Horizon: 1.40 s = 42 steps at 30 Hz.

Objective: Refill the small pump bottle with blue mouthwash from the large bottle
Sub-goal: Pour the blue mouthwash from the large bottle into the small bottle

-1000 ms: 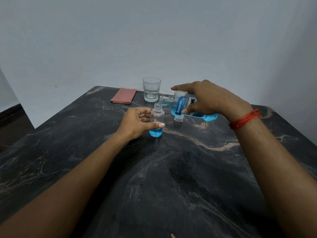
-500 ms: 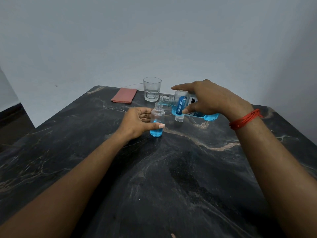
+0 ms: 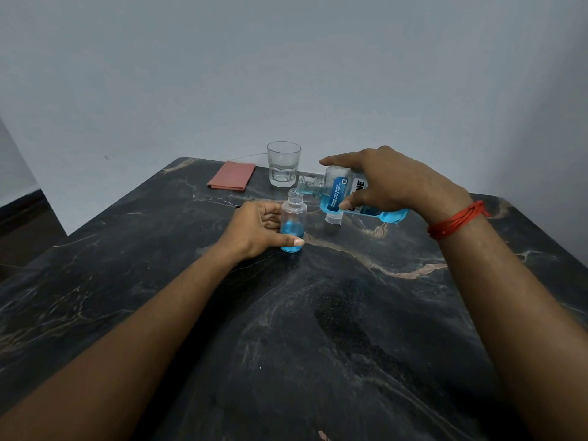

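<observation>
The large bottle point(image 3: 343, 192) is tipped almost flat, neck pointing left, mouth over the small pump bottle point(image 3: 293, 224), upright on the table point(image 3: 318, 313) and half blue. The right hand point(image 3: 391, 183) has its fingers clasped round the large one; the left hand point(image 3: 257, 230) curls its fingers point(image 3: 270, 218) round the small one. A white cap point(image 3: 333, 219) sits just beside, with a glass point(image 3: 283, 163) and a red cloth point(image 3: 231, 180) behind.

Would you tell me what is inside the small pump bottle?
Blue mouthwash fills about the lower half of the small pump bottle; the left hand hides part of it.
</observation>
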Tool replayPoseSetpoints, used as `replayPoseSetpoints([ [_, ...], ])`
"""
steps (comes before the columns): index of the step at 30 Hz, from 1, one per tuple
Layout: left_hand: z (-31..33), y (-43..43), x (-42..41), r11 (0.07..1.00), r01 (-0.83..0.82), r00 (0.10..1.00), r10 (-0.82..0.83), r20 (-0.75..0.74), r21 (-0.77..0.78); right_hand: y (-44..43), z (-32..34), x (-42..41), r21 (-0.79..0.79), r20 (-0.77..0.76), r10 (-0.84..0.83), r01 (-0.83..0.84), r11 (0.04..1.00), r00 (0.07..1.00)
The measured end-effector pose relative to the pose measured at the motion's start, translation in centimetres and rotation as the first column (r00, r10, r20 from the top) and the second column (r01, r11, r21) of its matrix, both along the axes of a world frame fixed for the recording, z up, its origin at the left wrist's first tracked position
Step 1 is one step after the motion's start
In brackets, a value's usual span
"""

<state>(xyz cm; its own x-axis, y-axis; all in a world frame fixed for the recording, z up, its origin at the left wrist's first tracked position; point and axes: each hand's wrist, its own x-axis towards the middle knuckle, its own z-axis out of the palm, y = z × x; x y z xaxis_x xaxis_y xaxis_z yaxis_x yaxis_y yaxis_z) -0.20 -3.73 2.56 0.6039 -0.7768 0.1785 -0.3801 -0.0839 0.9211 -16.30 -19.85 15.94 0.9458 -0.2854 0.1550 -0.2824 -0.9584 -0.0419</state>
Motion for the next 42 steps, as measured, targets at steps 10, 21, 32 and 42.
replayPoseSetpoints([
  [10,-0.55,-0.25,0.53,1.0,-0.018,1.0,0.018,0.011,0.024,0.08,0.09,-0.07,-0.001,-0.003,-0.004,0.004,1.0,1.0],
  [21,-0.15,-0.02,0.01,1.0,-0.006,1.0,0.006,0.0,0.011,0.37,0.24,-0.06,0.001,-0.015,-0.01,0.01,1.0,1.0],
  [32,-0.03,0.0,-0.13,1.0,-0.01,1.0,0.01,-0.006,0.018,0.42,0.26,-0.08,-0.014,-0.018,-0.013,0.013,1.0,1.0],
  [42,-0.14,-0.1,0.04,0.999,-0.02,1.0,0.019,0.017,0.038,0.52,0.24,-0.06,-0.027,-0.012,-0.018,0.017,0.999,1.0],
])
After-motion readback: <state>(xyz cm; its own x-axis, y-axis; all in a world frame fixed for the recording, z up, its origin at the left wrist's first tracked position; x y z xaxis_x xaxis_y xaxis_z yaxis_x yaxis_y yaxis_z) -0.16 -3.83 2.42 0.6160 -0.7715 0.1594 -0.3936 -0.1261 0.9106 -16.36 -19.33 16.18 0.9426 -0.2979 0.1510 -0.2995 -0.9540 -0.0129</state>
